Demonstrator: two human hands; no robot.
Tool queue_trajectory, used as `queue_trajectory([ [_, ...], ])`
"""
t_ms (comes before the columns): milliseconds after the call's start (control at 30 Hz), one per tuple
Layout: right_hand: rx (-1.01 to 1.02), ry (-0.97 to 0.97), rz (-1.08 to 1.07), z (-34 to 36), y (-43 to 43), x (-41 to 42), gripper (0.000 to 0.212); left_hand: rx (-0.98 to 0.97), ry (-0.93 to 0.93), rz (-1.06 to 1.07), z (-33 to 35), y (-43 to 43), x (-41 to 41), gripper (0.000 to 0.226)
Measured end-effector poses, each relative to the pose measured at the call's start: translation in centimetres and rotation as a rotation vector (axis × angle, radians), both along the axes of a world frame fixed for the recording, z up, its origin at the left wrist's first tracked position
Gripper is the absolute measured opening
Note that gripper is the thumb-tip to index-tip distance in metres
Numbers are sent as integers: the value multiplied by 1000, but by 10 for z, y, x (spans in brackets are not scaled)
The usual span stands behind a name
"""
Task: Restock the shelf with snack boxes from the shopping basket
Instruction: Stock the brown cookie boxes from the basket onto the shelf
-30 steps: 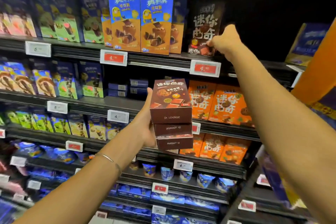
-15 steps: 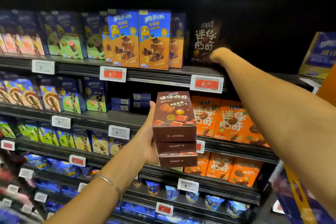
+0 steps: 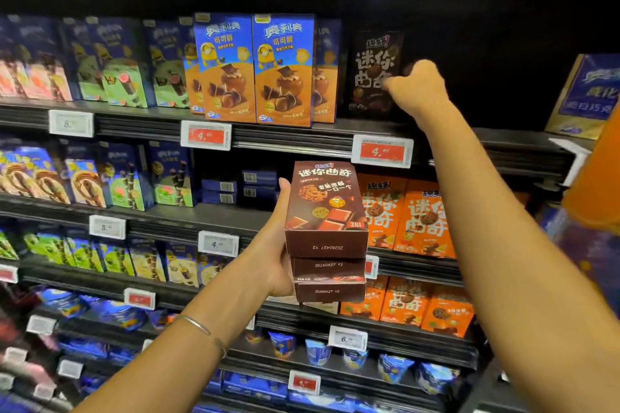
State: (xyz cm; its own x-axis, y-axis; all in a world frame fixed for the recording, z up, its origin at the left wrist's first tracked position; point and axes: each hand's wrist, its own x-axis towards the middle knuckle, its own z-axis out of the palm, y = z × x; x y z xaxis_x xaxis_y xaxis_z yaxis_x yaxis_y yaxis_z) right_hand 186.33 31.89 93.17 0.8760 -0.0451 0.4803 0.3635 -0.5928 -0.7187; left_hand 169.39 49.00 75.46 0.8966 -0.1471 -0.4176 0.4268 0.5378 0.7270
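My left hand grips a stack of three brown snack boxes from the left side, held up in front of the middle shelves. On the upper shelf a dark brown snack box of the same kind stands upright, next to the blue-and-orange boxes. My right hand reaches up to it, its curled fingers on the box's right edge; the thumb is hidden. Dark shelf space lies to the right of that box. The shopping basket is out of view.
Blue-and-orange boxes fill the upper shelf to the left. Orange boxes of the same brand sit on the two shelves below. A blue-gold box leans at the far right. An orange shape crowds the right edge.
The view tilted up. My right hand pushed the dark brown box back onto the upper shelf, where it now stands upright. The left hand held the stack steady.
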Motion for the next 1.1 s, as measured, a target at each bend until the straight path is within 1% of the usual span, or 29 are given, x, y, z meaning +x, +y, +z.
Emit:
queue_trajectory([
  [67,203,-176,98,-22,1,-51,29,36,-12,29,0,0,0,108],
  [100,270,-215,168,-38,2,-74,21,24,-17,23,1,0,-2,112],
  [133,319,-215,231,-53,4,-95,17,18,-23,23,-1,0,-2,114],
  [200,356,-144,305,-81,8,-126,16,8,-42,21,-3,0,-2,113],
  [233,348,-100,308,-92,8,-133,17,-11,-45,24,-4,0,-2,111],
  [267,317,-44,293,-101,8,-137,19,-25,-49,35,-6,1,-3,110],
  [333,225,126,275,-112,5,-137,32,-65,-84,46,-9,1,-3,112],
  [400,130,304,320,-117,2,-136,45,-104,-124,48,-8,-1,-3,115],
  [433,100,367,357,-118,2,-137,47,-102,-140,62,-8,-1,-2,112],
  [500,102,411,410,-118,0,-139,43,-45,-159,109,-8,-2,0,102],
  [600,83,389,399,-112,-5,-142,36,-10,-204,85,-7,-3,1,96],
  [767,120,374,428,-104,-14,-150,27,30,-320,121,-13,-5,1,77],
  [867,78,373,440,-96,-20,-155,24,-17,-366,126,-15,-5,-2,72],
  [933,86,345,455,-87,-25,-158,21,-68,-393,132,-14,-5,-5,67],
  [1000,141,279,478,-75,-32,-159,16,-70,-413,147,-11,-5,-7,59],
  [1100,316,155,468,-51,-44,-154,14,-36,-413,160,-4,-6,-9,42],
])
